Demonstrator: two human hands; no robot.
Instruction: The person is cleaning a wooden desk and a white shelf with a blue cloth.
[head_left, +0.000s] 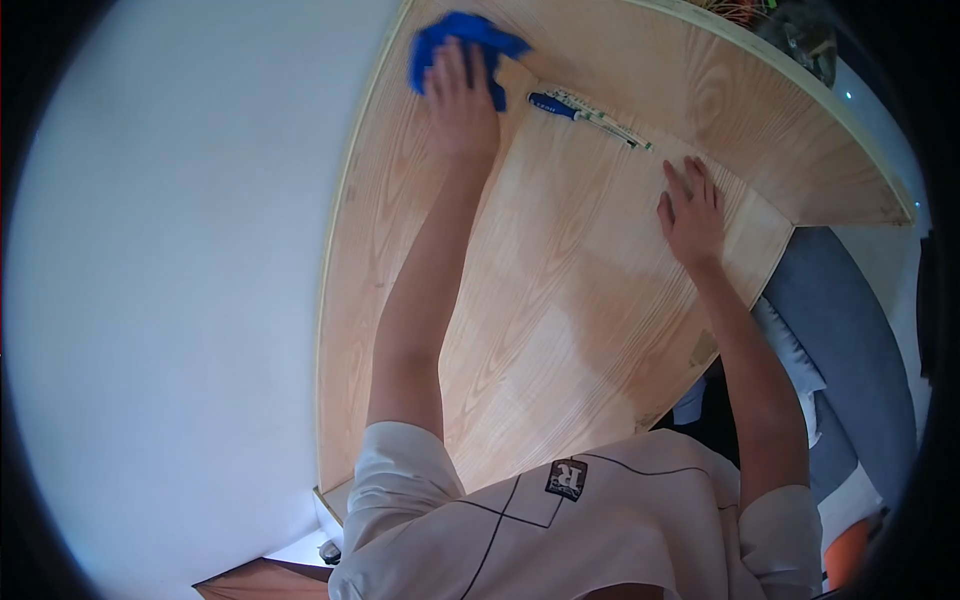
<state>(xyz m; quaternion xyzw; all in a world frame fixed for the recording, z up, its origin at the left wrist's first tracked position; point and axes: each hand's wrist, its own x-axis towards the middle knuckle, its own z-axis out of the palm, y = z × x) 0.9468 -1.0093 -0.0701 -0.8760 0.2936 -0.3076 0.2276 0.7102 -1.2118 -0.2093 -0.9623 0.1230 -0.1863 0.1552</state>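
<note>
My left hand (463, 109) presses a crumpled blue cloth (457, 52) against the left side panel of a wooden desk or shelf, near its far corner. My right hand (694, 214) rests on the wooden surface (540, 262) at the right, fingers spread and holding nothing. Between the two hands, along the foot of the back panel, lies a screwdriver with a blue handle (553, 104). Right beside it are some thin, pale sticks or strips with green marks (615, 124), too small to name.
A raised wooden back panel (697, 82) curves across the far side, with a glass vessel (806, 45) behind it. A white wall (180, 262) stands at the left. Grey upholstered seating (840, 315) with a pale cushion is at the right. An orange object (846, 551) shows lower right.
</note>
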